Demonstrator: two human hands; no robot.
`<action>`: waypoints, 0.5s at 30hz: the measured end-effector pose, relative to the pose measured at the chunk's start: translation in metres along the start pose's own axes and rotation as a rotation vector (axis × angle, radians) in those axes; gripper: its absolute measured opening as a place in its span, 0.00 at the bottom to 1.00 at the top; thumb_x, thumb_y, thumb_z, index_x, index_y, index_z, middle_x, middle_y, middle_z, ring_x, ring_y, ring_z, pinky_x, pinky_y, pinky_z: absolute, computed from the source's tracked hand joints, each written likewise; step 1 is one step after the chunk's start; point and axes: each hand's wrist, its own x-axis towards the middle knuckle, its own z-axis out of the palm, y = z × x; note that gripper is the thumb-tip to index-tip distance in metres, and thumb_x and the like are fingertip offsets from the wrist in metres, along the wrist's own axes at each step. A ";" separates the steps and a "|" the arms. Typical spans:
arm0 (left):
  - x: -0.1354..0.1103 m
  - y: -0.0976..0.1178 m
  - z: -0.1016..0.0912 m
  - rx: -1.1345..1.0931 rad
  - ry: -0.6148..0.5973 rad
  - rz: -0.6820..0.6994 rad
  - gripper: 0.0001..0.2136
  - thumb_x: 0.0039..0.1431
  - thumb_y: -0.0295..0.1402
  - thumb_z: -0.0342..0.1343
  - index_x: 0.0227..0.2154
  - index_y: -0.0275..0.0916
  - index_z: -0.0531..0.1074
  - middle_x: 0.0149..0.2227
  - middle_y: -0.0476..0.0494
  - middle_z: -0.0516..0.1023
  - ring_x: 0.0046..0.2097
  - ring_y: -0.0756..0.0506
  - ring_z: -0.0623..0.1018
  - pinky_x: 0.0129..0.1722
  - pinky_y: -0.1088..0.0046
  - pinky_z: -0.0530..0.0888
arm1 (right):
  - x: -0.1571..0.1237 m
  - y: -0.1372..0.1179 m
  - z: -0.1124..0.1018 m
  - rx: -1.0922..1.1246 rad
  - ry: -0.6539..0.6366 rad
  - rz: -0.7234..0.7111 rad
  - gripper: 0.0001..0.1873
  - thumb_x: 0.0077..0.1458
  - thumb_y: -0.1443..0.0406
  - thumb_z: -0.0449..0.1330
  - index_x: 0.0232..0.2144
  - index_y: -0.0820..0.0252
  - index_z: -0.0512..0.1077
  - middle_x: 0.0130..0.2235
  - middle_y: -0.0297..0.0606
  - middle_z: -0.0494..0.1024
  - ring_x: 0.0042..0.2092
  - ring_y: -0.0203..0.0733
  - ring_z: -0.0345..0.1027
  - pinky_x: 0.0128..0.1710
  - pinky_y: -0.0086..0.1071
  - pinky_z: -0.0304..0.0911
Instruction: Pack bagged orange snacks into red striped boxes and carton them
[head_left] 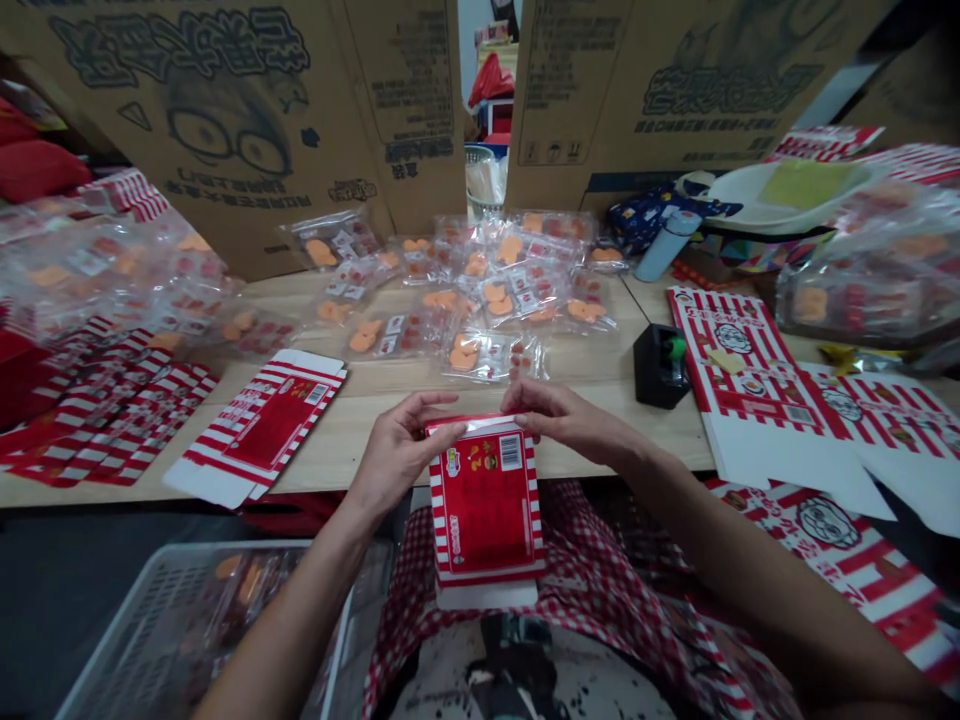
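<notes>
My left hand (pixel 397 450) and my right hand (pixel 562 420) hold the top edge of a red-and-white striped paper carton (pixel 487 510) from either side, with the fingers over its upper rim. The carton stands upright, its lower end hanging past the front edge of the wooden table (pixel 352 400). Just beyond my hands lies a clear plastic packet of orange snacks (pixel 487 355). A flat unfolded carton (pixel 259 430) lies to the left of my left hand. The carton's inside is hidden from this view.
Several more snack packets (pixel 450 280) cover the table's back. A stack of flat cartons (pixel 112 420) lies at left, a black tape dispenser (pixel 660 365) and large printed carton sheets (pixel 780 390) at right. A white plastic crate (pixel 187 620) sits below left, and cardboard panels (pixel 225 120) stand behind.
</notes>
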 end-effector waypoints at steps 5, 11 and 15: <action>0.002 0.022 0.006 0.014 -0.019 -0.008 0.20 0.53 0.45 0.69 0.42 0.33 0.81 0.31 0.44 0.84 0.30 0.47 0.80 0.30 0.74 0.76 | 0.005 -0.020 -0.007 0.115 0.025 0.105 0.10 0.51 0.61 0.67 0.33 0.58 0.71 0.27 0.31 0.73 0.26 0.34 0.64 0.22 0.25 0.59; -0.003 0.013 -0.003 0.166 -0.107 0.035 0.18 0.57 0.46 0.65 0.40 0.37 0.84 0.39 0.41 0.86 0.37 0.44 0.82 0.38 0.70 0.79 | -0.005 -0.024 -0.003 0.038 0.006 0.104 0.05 0.50 0.65 0.63 0.25 0.59 0.72 0.22 0.31 0.73 0.24 0.34 0.63 0.24 0.27 0.59; -0.008 -0.008 -0.019 0.263 -0.129 0.131 0.16 0.61 0.45 0.61 0.41 0.38 0.85 0.42 0.39 0.86 0.43 0.42 0.82 0.44 0.70 0.78 | -0.021 -0.016 0.002 -0.217 0.014 -0.068 0.06 0.57 0.66 0.59 0.35 0.58 0.76 0.33 0.36 0.79 0.32 0.38 0.70 0.33 0.32 0.65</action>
